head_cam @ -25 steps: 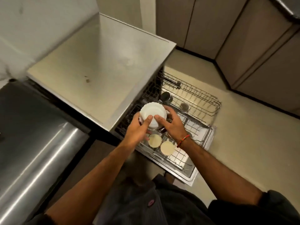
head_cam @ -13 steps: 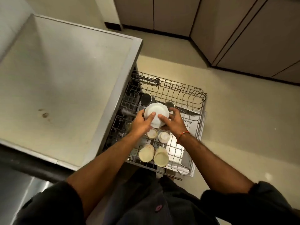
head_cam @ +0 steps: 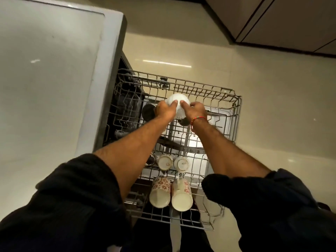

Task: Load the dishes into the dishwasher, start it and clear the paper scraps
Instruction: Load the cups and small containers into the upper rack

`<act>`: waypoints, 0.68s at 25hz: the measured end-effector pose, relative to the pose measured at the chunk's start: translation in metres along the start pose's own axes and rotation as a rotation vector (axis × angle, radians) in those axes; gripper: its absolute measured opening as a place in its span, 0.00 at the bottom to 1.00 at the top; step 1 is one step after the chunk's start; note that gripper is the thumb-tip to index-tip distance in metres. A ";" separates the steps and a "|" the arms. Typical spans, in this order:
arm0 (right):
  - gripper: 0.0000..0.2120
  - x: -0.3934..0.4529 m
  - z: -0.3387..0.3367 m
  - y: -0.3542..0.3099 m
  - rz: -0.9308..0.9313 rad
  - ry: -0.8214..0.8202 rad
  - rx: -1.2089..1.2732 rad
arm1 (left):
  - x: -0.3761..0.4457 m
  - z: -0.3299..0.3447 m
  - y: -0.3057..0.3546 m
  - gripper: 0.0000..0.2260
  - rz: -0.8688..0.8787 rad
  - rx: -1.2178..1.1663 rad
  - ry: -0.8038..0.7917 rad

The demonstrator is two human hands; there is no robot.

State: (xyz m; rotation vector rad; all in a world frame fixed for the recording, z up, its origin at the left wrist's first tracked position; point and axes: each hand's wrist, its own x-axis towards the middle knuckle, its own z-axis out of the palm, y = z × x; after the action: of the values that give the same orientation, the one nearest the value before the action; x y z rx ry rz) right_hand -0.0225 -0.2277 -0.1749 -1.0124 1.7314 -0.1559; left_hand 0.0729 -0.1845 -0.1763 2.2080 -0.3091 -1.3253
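A white ribbed bowl (head_cam: 178, 101) is held upside down over the far end of the pulled-out wire dishwasher rack (head_cam: 236, 113). My left hand (head_cam: 164, 110) grips its left side and my right hand (head_cam: 194, 109) its right side. Under the hands sit a dark steel cup (head_cam: 147, 110) and another dark vessel (head_cam: 183, 121), partly hidden. Closer to me in the rack are two small white cups (head_cam: 164, 162) and two floral mugs (head_cam: 160, 192) lying on their sides.
The dishwasher's grey top (head_cam: 45, 88) fills the left. Its dark opening (head_cam: 125, 110) adjoins the rack. Beige floor (head_cam: 281, 115) lies to the right, with brown cabinet doors (head_cam: 281, 19) at the top right. No paper scraps are in view.
The view has swung to look straight down over the rack. Both hands have carried the white bowl toward the rack's far end, lower among the wires.
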 end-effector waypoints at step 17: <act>0.22 -0.012 -0.013 0.026 -0.189 -0.108 -0.118 | -0.022 -0.011 -0.019 0.22 0.059 -0.056 0.000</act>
State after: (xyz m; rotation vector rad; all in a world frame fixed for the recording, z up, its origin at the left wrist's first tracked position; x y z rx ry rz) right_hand -0.0466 -0.2082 -0.1753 -1.2492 1.5604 -0.1178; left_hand 0.0706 -0.1549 -0.1667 2.1365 -0.3313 -1.2874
